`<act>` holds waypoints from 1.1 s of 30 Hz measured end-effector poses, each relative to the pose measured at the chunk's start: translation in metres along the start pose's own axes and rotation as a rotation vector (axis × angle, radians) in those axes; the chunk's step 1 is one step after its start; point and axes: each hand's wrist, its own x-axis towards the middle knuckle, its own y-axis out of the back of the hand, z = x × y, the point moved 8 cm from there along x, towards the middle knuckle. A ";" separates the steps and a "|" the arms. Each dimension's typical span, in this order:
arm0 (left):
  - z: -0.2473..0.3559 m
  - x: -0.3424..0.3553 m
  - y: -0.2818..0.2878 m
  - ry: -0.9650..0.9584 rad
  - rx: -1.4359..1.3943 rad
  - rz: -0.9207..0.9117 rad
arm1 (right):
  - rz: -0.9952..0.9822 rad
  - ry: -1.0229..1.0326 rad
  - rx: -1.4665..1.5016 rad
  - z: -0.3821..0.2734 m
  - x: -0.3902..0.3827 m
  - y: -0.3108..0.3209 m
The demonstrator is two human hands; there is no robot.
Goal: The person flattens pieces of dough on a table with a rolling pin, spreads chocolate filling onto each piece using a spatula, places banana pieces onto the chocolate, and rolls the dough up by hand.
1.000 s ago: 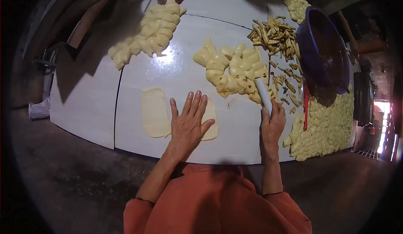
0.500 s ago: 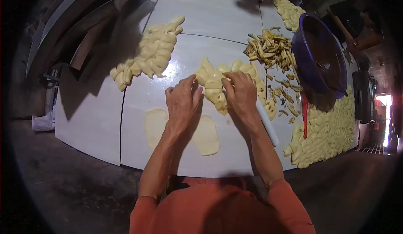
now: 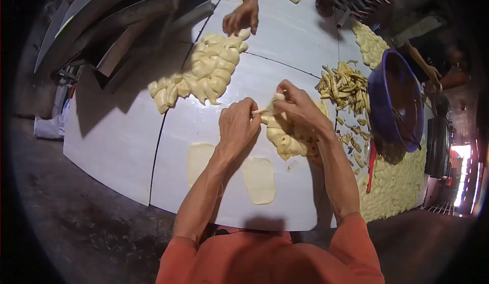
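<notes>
My left hand [image 3: 238,123] pinches one end of a stretched piece of pale dough [image 3: 264,112]. The other end is pulled up by my right hand [image 3: 298,105], closed on it. Beneath them lies a cluster of soft, dimpled dough pieces [image 3: 285,138], some with dark spots. Nearer me on the white table [image 3: 112,136], two flattened dough sheets [image 3: 259,180] lie side by side, the left one partly behind my left forearm.
Banana-like pieces [image 3: 344,87], a purple tub [image 3: 395,103], a red utensil [image 3: 371,174] and a dough mass [image 3: 392,195] occupy the right. Co-workers' hands [image 3: 243,16] show at the top and right. More dough [image 3: 204,70] and dark metal trays [image 3: 112,44] are left.
My hands left the flat dough and rolling pin, moved up to the dough cluster and now pull a piece from it. A co-worker's hand has come back over the upper left dough.
</notes>
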 end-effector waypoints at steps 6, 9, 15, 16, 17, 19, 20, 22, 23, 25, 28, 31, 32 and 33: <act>0.001 0.006 -0.002 0.027 -0.037 -0.032 | -0.077 0.339 -0.301 -0.008 0.000 0.003; 0.007 0.006 0.000 -0.050 -0.105 0.023 | -0.155 0.427 -0.487 -0.010 0.005 0.002; 0.013 0.011 0.000 -0.122 -0.248 0.014 | -0.254 -0.006 -0.273 -0.027 0.011 0.000; 0.016 0.016 -0.006 -0.114 -0.185 -0.081 | -0.228 -0.038 -0.146 -0.021 0.012 0.004; 0.018 0.018 -0.013 -0.105 -0.120 -0.176 | -0.202 -0.070 -0.018 -0.015 0.013 0.008; 0.020 0.017 -0.009 -0.112 -0.187 -0.120 | -0.228 -0.097 -0.007 -0.005 0.016 0.015; 0.018 0.016 -0.011 -0.107 -0.174 -0.140 | -0.208 -0.067 0.094 -0.003 0.018 0.019; 0.016 0.014 -0.015 -0.089 -0.086 -0.178 | -0.175 -0.045 0.266 -0.020 0.012 0.025; 0.016 0.012 -0.017 -0.087 -0.087 -0.179 | -0.176 -0.046 0.267 -0.020 0.012 0.026; 0.016 0.009 -0.015 -0.096 -0.046 -0.104 | -0.060 -0.042 0.469 -0.019 0.014 0.040; 0.017 0.009 -0.016 -0.088 -0.035 -0.113 | -0.013 -0.013 0.516 -0.029 0.014 0.053; 0.016 0.010 -0.020 -0.070 -0.026 -0.136 | 0.024 -0.001 0.579 -0.035 0.011 0.062; 0.018 0.010 -0.021 -0.077 0.002 -0.127 | 0.092 -0.008 0.609 -0.040 0.008 0.070; 0.019 0.009 -0.021 -0.085 0.031 -0.118 | 0.159 -0.016 0.637 -0.043 0.006 0.076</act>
